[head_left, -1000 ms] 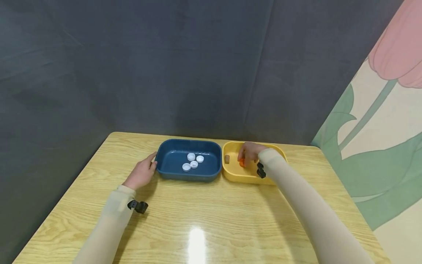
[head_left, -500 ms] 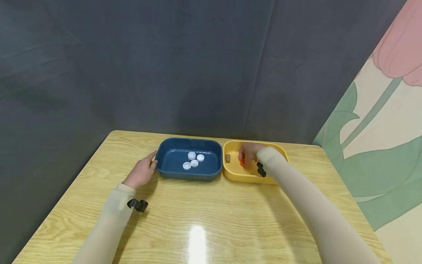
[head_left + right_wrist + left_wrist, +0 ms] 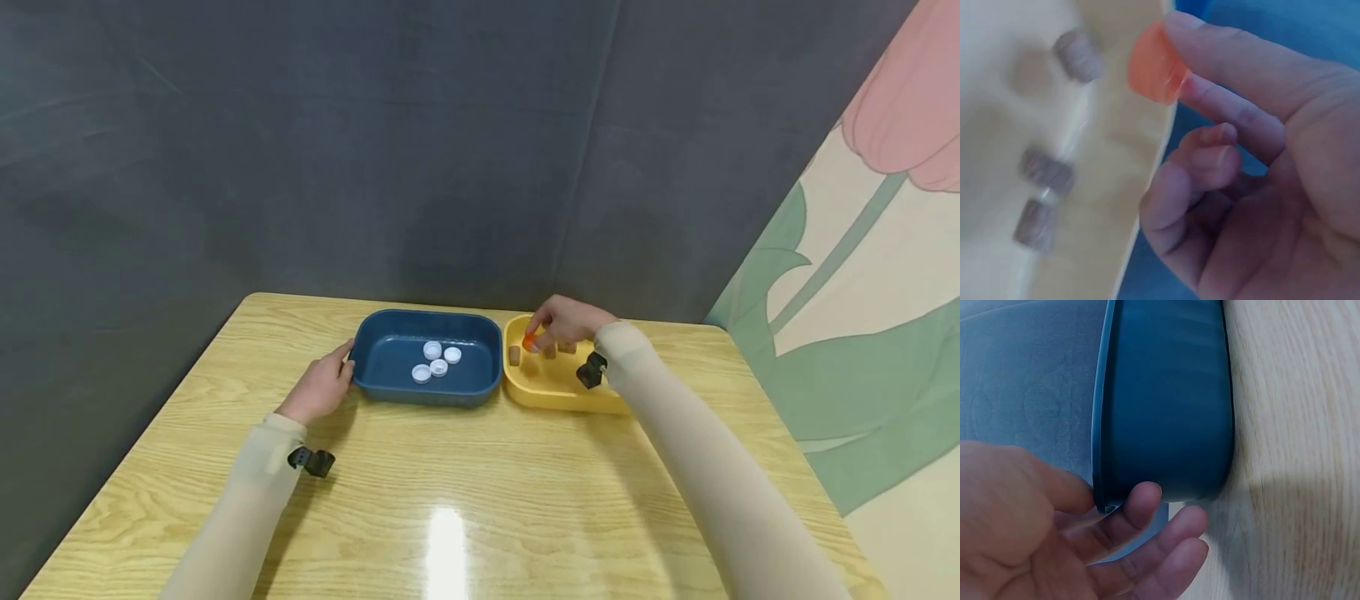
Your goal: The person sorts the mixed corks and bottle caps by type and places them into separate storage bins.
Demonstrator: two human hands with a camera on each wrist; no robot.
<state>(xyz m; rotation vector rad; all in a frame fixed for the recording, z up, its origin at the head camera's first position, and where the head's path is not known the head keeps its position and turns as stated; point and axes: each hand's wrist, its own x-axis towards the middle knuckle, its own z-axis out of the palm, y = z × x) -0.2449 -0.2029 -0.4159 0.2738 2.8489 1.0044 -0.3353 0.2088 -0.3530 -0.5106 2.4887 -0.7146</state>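
Observation:
My right hand pinches an orange cap between thumb and fingers, lifted above the left part of the yellow tray. In the right wrist view the yellow tray's floor holds three brown corks, blurred. My left hand rests against the left end of the blue tray, fingers touching its wall and rim. Several white caps lie inside the blue tray.
Both trays stand side by side at the far edge of a wooden table, close to a dark fabric backdrop. A wall painted with a flower rises at the right. A brown cork lies near the yellow tray's left wall.
My right hand has risen out of the yellow tray with the orange cap and moved left. Corks that it covered now show. The left hand stays put.

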